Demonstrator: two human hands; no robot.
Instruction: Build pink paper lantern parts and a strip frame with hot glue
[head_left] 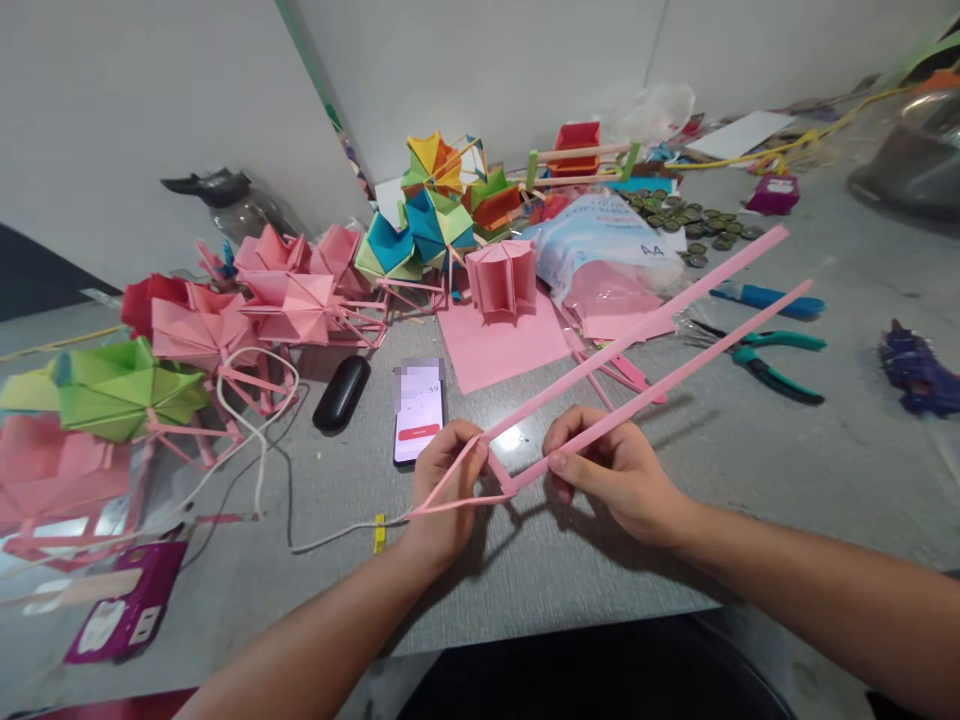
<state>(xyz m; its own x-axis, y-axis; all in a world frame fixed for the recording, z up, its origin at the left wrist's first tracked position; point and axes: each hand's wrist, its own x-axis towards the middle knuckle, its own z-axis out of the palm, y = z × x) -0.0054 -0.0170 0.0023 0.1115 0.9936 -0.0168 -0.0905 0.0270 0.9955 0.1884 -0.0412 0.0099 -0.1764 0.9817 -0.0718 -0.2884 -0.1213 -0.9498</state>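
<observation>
Both hands hold one pink paper-strip frame (592, 435) above the grey table. It has two long parallel arms running to the upper right, a short crosspiece and a narrow triangle at the near end. My left hand (448, 490) is closed on the corner where the upper arm meets the triangle. The lower arm is pinched between thumb and fingers of my right hand (619, 475), just right of the crosspiece. A phone (418, 415) with a lit screen lies right behind my left hand. Behind the frame, a pink cutter (628, 372) rests on the table.
Folded pink paper models (292, 305) crowd the left, with a green one (127, 390) and a white cable (262, 450). A black case (342, 395) lies near the phone. Pliers (780, 365), a blue-handled tool (772, 298) and a glue gun (922, 365) lie right. A paper pack (600, 245) sits behind.
</observation>
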